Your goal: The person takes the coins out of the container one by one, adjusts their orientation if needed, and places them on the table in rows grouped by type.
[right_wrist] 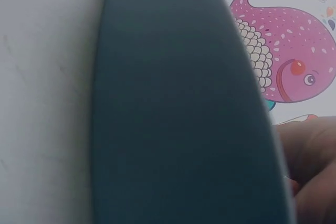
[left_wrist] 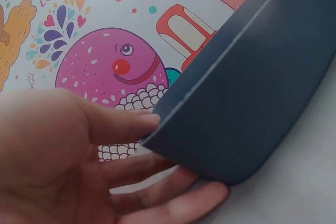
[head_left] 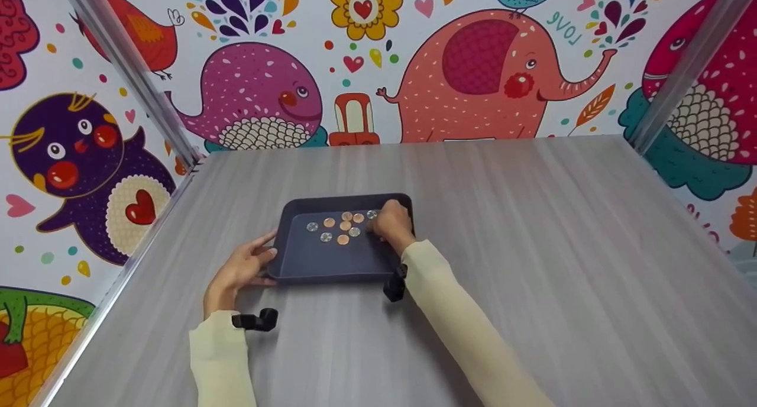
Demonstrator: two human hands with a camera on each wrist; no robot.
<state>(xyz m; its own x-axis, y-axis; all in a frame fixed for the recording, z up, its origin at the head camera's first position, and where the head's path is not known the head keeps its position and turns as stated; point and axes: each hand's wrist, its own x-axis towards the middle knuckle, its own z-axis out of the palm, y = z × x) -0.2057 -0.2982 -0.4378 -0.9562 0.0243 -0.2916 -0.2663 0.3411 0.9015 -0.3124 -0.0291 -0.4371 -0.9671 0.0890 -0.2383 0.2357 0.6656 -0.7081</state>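
A dark blue-grey rectangular tray [head_left: 328, 262] sits on the table with several copper coins [head_left: 343, 239] and silver coins [head_left: 312, 226] spread over its floor. My left hand [head_left: 239, 268] grips the tray's left side. In the left wrist view, its thumb lies at the rim and the other fingers are against the outer wall [left_wrist: 236, 98]. Over the right part of the tray, my right hand [head_left: 393, 223] reaches down with curled fingers beside the coins. Its fingertips are mostly hidden, and I cannot tell whether they pinch a coin. The tray wall [right_wrist: 184, 103] covers most of the right wrist view.
The grey wood-grain table [head_left: 532, 247] stretches out around the tray. A wall with cartoon animals [head_left: 473, 70] stands behind it, and metal posts [head_left: 686, 64] rise at the back corners. A metal rail [head_left: 118, 277] runs along the left edge.
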